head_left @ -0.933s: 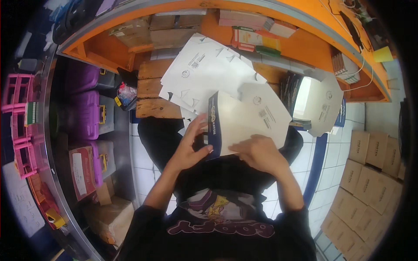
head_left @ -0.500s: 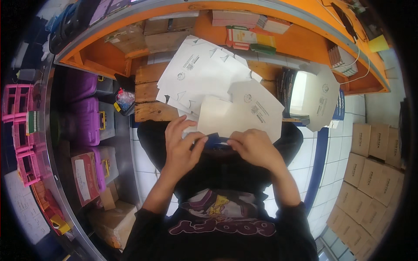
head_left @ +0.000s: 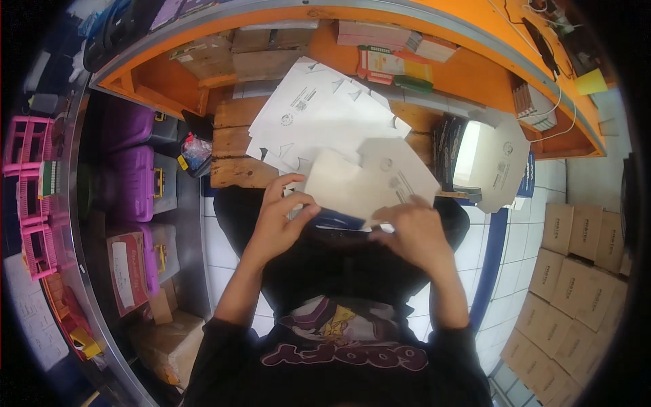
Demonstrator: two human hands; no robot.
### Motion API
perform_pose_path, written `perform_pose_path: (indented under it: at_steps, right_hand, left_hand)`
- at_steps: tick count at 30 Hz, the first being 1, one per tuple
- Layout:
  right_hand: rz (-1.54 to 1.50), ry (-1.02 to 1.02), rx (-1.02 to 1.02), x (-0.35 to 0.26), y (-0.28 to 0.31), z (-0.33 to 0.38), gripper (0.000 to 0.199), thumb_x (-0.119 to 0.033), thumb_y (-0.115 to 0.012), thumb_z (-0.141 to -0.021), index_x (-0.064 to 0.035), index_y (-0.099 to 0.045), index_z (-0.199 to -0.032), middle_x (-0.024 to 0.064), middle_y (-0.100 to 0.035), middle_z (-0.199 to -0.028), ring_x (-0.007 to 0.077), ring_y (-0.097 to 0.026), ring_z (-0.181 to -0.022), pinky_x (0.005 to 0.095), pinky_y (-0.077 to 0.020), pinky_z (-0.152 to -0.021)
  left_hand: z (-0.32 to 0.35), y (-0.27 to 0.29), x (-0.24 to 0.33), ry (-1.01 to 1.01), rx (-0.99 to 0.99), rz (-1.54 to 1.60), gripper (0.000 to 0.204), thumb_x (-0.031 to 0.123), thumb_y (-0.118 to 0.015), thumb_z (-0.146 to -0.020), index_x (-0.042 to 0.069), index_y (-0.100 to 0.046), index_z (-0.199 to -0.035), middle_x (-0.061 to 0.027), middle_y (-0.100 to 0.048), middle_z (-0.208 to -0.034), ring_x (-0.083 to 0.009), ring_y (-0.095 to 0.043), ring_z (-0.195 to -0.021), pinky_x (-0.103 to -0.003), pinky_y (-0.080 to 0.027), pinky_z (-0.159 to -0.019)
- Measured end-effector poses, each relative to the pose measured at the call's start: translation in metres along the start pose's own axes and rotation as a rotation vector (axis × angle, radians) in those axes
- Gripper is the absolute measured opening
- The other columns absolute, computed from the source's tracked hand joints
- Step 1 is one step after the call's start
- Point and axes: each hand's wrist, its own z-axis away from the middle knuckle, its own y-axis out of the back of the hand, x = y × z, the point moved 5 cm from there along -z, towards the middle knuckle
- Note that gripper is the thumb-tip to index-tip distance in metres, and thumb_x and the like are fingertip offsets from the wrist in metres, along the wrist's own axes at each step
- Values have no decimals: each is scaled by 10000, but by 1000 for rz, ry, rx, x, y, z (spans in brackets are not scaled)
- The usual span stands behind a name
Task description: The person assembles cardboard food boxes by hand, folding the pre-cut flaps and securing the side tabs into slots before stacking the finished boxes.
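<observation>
A workbench of pale wooden planks (head_left: pixel 234 146) stands beneath an orange shelf unit (head_left: pixel 475 68), with white floor tiles (head_left: pixel 224 251) below. At the bench's near edge, over the person's lap, lies the piece in hand: a flat die-cut carton blank of white card with a dark blue printed face (head_left: pixel 359 193), its white side up and the blue showing along the lower edge. The left hand (head_left: pixel 278 220) pinches the blank's left lower corner between thumb and curled fingers. The right hand (head_left: pixel 413 230) lies with fingers pressed together on the lower right edge; whether it grips the card cannot be told.

The step in hand appears to be folding a flap along a crease. The next move would call for keeping the crease line straight while both hands turn the panel over together.

Behind the blank, touching it, a loose stack of similar white die-cut sheets (head_left: pixel 319 115) fans across the planks. To the right, another white sheet (head_left: pixel 502 159) leans beside a dark upright bundle (head_left: pixel 447 142). Purple plastic cases (head_left: pixel 132 163) stand at the left, pink plastic crates (head_left: pixel 30 190) farther left, and brown cardboard boxes (head_left: pixel 576 271) at the right.
</observation>
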Motion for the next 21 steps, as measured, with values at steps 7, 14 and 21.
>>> perform_pose_path:
  at_steps: [7, 14, 21]
  right_hand:
    - [194, -59, 365, -17, 16, 5, 49, -148, -783, -815, -107, -757, -815, 71, -725, -773, 253, -698, -832, 539, -399, -1119]
    - [515, 20, 401, -40, -5, 6, 37, -106, -687, -774, -117, -683, -739, 31, -610, -677, 227, -636, -840, 587, -387, -1107]
    - [486, 55, 397, -37, -7, 9, 57, -160, -657, -717, -106, -639, -712, 58, -553, -697, 248, -583, -839, 555, -444, -1042]
  left_hand:
    - [1, -5, 12, -2, 282, -103, 113, 104, -777, -884, 38, -702, -936, -157, -587, -1286, -336, -527, -1236, -421, -440, -1020]
    - [-2, -28, 77, -347, 109, -305, 128, 63, -774, -772, 96, -704, -874, -127, -592, -1282, -423, -489, -1283, -533, -377, -1082]
    - [-1, -34, 75, -355, 56, -244, 122, 51, -784, -749, 98, -711, -833, -125, -582, -1283, -431, -480, -1301, -537, -382, -1087]
